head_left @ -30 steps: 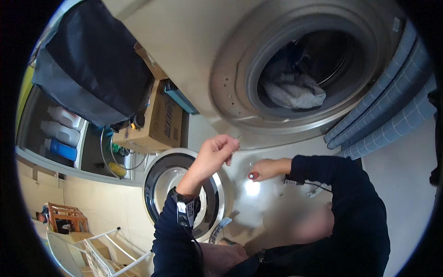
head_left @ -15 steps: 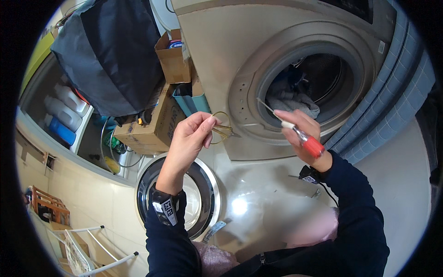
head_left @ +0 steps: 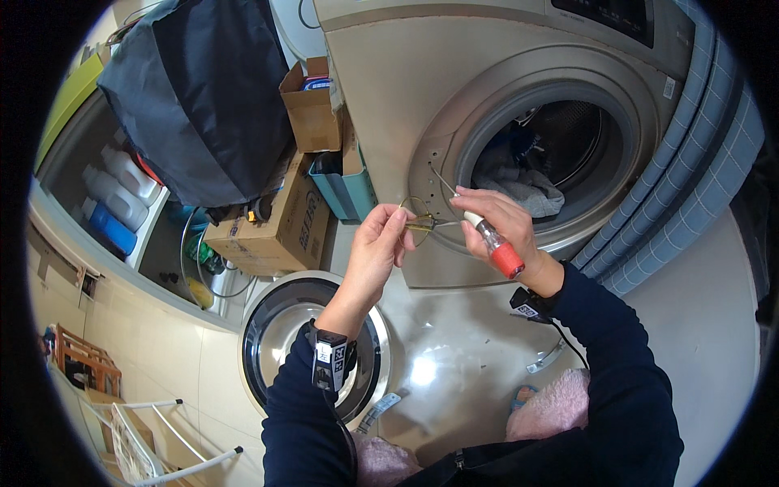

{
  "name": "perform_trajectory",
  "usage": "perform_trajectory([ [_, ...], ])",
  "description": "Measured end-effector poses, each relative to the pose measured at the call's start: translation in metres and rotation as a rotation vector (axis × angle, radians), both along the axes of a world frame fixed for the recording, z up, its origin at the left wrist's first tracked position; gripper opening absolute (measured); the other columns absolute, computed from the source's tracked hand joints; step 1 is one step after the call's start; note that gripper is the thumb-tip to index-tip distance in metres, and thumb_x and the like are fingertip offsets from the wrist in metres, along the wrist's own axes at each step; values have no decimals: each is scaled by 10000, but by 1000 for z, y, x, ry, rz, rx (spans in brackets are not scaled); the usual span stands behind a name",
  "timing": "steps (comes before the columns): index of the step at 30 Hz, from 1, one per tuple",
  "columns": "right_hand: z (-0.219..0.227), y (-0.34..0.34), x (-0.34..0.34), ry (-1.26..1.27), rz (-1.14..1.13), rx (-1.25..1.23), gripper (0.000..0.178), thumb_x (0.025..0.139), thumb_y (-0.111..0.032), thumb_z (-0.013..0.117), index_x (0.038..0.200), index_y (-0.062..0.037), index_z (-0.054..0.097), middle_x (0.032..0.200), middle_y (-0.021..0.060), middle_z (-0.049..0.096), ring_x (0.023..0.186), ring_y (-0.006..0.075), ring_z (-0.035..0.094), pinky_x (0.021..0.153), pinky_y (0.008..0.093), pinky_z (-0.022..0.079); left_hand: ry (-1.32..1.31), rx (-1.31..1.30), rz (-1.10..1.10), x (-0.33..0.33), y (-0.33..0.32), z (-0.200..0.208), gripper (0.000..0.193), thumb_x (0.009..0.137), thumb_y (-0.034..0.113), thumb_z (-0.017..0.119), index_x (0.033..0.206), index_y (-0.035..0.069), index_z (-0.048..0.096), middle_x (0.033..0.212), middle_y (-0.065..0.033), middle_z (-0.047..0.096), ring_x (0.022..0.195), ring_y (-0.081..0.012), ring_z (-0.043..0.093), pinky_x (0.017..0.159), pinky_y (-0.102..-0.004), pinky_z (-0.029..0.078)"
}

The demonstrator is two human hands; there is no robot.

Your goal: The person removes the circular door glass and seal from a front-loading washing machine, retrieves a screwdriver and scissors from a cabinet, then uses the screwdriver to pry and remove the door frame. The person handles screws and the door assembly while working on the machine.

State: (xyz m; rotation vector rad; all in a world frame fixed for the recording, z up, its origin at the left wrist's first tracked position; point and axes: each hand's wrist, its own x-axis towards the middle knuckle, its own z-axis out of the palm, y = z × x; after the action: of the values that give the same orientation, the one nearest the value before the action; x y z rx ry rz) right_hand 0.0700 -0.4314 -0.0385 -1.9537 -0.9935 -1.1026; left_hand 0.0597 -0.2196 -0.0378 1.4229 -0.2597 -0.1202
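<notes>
My left hand [head_left: 380, 243] is closed on a thin gold-coloured metal tool with a round loop [head_left: 415, 217]; it looks like scissors, but its exact kind is unclear. Its narrow end points toward my right hand [head_left: 507, 223], whose fingers wrap around a screwdriver [head_left: 497, 246] with a red, clear and white handle. The screwdriver's thin shaft slants up and left in front of the hinge holes [head_left: 434, 174] on the washing machine [head_left: 381, 89]; contact cannot be told. Laundry [head_left: 519, 183] lies inside the open drum. Below my left arm, the detached round door [head_left: 256, 357] rests on the floor.
Cardboard boxes [head_left: 268, 235] and a teal bin [head_left: 345, 191] stand left of the machine. A shelf with bottles [head_left: 114, 199] is farther left. A blue checked curtain [head_left: 673, 219] hangs at the right. Metal pieces [head_left: 545, 357] lie on the floor near my knees.
My left hand has moved right with the gold tool, closer to my right hand. My right hand has shifted slightly left, bringing the screwdriver nearer the hinge holes.
</notes>
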Motion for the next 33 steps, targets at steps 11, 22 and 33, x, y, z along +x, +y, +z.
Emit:
perform_trajectory([
  [11,-4,3,4,15,-21,12,339,663,5,663,997,-18,604,863,140,651,740,289,644,661,338,515,16,73,5,1,4,0,233,976,279,443,950,74,550,638,14,527,501,-40,413,478,-170,330],
  [22,-2,7,6,32,-22,46,319,694,9,650,1010,-19,613,860,123,666,730,260,655,650,300,509,35,54,24,5,4,0,210,964,260,461,944,69,547,621,22,521,494,-34,404,456,-171,317],
  [33,-14,15,4,-125,-140,-153,381,668,-44,698,1032,-4,593,903,140,626,762,276,619,655,339,504,39,23,16,7,4,-5,221,966,261,461,945,57,546,622,10,526,481,-42,414,449,-179,328],
])
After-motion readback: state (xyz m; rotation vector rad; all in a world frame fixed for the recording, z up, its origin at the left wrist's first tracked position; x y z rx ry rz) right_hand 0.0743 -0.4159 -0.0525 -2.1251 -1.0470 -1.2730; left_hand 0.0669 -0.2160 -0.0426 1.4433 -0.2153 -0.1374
